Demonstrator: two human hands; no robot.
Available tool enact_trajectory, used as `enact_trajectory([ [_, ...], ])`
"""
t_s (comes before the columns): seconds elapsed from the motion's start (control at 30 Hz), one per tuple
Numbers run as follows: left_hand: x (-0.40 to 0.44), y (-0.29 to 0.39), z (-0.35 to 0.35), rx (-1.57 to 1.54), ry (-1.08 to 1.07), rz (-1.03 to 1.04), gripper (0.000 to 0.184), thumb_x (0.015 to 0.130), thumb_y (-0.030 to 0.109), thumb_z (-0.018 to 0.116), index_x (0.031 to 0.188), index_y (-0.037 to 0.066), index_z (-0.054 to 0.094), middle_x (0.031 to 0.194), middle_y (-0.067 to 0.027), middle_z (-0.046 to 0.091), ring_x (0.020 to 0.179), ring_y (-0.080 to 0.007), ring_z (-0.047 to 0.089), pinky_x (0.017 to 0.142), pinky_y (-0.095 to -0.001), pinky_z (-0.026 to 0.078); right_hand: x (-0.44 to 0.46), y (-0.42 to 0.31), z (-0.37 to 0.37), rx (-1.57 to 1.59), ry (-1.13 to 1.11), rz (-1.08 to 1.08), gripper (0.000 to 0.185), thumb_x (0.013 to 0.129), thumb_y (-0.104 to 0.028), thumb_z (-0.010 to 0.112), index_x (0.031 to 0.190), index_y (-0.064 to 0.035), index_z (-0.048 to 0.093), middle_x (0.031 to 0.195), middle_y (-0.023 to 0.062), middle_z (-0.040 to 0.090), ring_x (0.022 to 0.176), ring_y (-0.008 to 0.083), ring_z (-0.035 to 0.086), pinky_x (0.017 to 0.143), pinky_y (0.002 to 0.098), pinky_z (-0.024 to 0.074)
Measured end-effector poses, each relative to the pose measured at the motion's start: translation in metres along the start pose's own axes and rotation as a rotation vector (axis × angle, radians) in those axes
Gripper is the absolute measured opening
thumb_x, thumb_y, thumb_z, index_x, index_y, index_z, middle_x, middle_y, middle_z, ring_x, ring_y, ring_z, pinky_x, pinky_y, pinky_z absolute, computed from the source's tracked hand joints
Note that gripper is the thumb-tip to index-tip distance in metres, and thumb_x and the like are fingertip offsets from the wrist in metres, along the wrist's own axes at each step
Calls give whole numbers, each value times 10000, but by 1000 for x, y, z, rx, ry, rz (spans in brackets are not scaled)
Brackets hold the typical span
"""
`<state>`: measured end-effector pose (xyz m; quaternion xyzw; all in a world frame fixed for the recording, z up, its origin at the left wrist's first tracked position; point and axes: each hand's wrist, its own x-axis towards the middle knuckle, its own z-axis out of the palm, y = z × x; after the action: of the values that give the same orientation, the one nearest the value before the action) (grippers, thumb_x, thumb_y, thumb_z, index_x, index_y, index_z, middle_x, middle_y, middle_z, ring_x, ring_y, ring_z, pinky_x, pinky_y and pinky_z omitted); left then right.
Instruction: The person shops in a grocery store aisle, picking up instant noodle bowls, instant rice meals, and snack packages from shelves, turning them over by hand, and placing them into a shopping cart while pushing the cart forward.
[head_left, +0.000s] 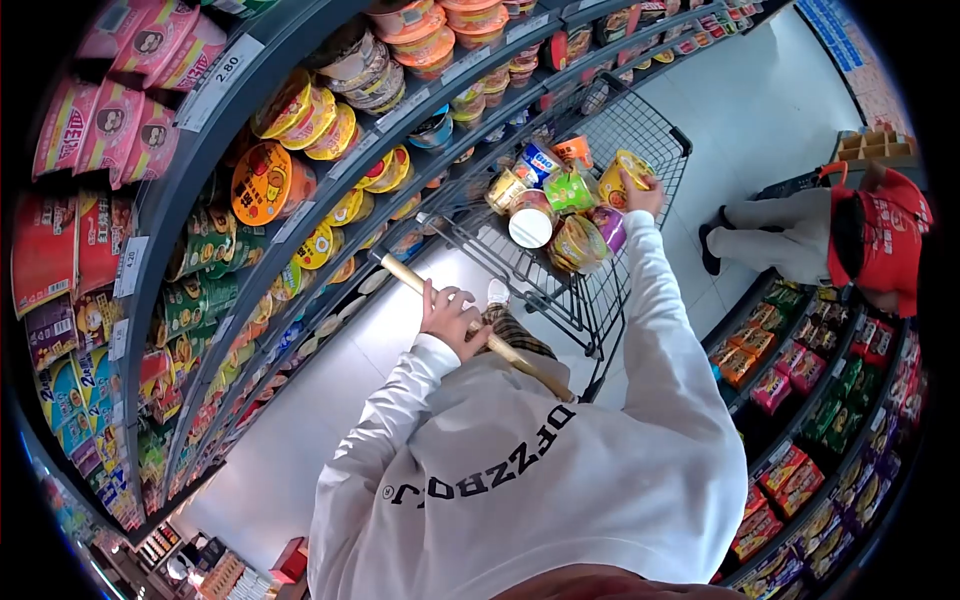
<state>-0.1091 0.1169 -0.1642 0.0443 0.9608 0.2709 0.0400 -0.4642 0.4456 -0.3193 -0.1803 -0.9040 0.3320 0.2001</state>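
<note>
Supermarket aisle seen from above. Tiered shelving (157,205), stocked with instant-noodle cups and packets, curves along the left side. A black wire shopping cart (682,140) stands at the far centre; a person in a red vest (890,235) stands at right. The cart's pale handle (400,272) crosses its near end, with the left hand (455,318) curled over it. The cart holds a white-lidded tub (530,228) and a green package (570,192). The right hand (643,195) grasps a yellow noodle cup (622,178) by its right side, at the load's right edge.
</note>
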Motion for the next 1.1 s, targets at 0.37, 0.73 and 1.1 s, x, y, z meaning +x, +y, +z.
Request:
enact_trajectory([
  [0.37, 8, 7, -8, -6, -24, -26, 305, 818, 398, 686, 884, 102, 721, 1103, -66, 601, 1189, -294, 487, 1171, -650, 122, 6, 21, 63, 212, -169, 192, 472, 802, -237, 768, 1174, -2, 598, 1145, 174, 667, 1028, 279, 646, 934, 358, 496],
  [0.73, 27, 11, -4, -67, -25, 7, 266, 814, 395, 696, 863, 134, 703, 1132, -47, 595, 1234, -286, 464, 1177, -660, 84, -146, -147, -90, 536, -783, -252, 199, 941, -28, 535, 1109, 22, 631, 1088, 144, 683, 1075, 263, 634, 931, 338, 479],
  [1.1, 47, -2, -1, -143, 142, 71, 628, 691, 195, 739, 1260, -2, 560, 1398, -198, 470, 1405, -356, 348, 1208, -497, 208, -252, -185, -122, 381, -894, -715, 488, 893, -142, 625, 1323, 11, 452, 1289, 269, 506, 1174, 461, 499, 1002, 486, 417],
])
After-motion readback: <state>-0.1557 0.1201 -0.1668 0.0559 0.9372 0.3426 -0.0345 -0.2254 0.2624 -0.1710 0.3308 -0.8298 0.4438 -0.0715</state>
